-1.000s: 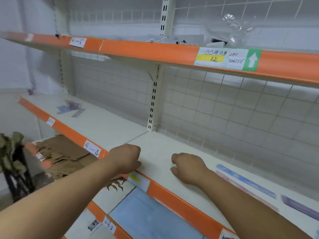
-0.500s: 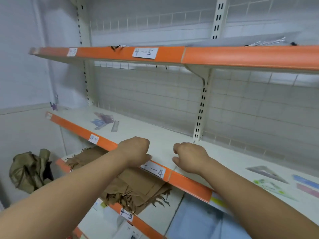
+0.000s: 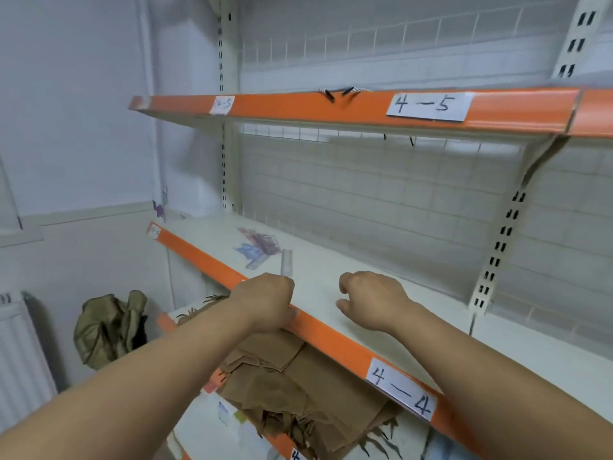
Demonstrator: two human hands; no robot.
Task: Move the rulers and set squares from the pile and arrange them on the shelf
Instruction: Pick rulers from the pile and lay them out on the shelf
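A small pile of rulers and set squares (image 3: 258, 249), blue, purple and clear, lies on the white shelf (image 3: 331, 277) with the orange front edge, towards its left end. A single clear ruler (image 3: 286, 262) lies just right of the pile. My left hand (image 3: 265, 302) is over the orange edge, fingers loosely curled, holding nothing. My right hand (image 3: 371, 302) hovers over the shelf board a little to the right, fingers also loosely curled and empty. Both hands are short of the pile.
The shelf above (image 3: 365, 107) carries a label "4-5"; the front edge (image 3: 331, 340) carries "4-4". Brown paper bags (image 3: 298, 386) lie on the shelf below. An olive cloth bundle (image 3: 106, 327) sits at the lower left beside a white radiator (image 3: 20, 353). A wire grid backs the shelves.
The view has swung left along the shelf, so the arranged rulers on the right have left the frame and the pile is nearer. Both hands have moved left with it, still empty.
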